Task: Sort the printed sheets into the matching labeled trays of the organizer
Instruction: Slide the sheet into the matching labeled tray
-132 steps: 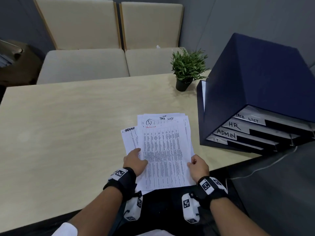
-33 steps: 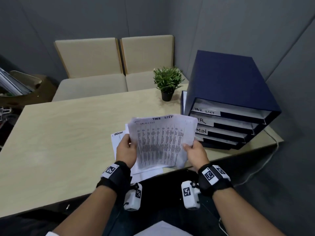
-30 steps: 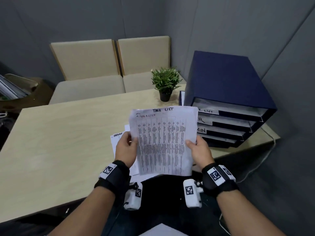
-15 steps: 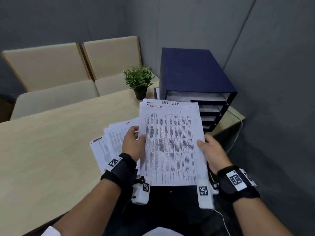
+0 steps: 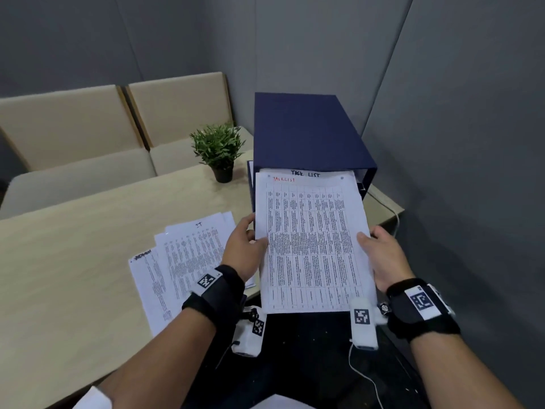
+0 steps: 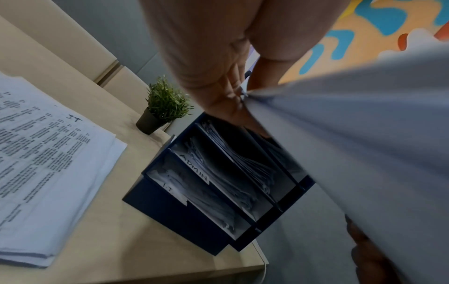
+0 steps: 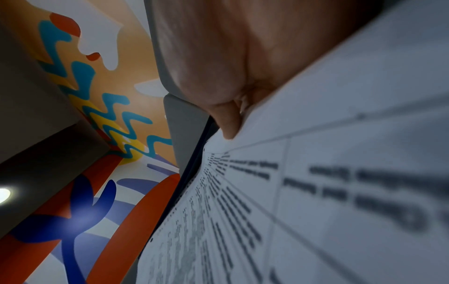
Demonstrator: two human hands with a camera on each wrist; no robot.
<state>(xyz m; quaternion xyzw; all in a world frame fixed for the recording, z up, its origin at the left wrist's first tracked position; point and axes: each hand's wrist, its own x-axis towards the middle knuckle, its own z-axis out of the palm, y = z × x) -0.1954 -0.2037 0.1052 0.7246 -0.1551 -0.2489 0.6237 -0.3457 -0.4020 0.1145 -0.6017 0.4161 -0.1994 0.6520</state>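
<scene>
While the left hand (image 5: 241, 249) and right hand (image 5: 380, 258) pinch the task-list sheets (image 5: 312, 246) at the organizer (image 5: 303, 131) mouth, not yet filed, the unsorted pile (image 5: 182, 261) lies left of it.

Organizer (image 5: 306, 134) on table (image 5: 73, 261); plant (image 5: 216, 147) left; sheets (image 5: 188, 258) before plant.

Grey panelled walls (image 5: 309, 54) meet in a corner behind a pale wooden desk (image 5: 73, 261). Two beige cushioned seats (image 5: 118, 128) stand along its far side. A small potted plant (image 5: 218, 149) sits near the desk's far edge.
</scene>
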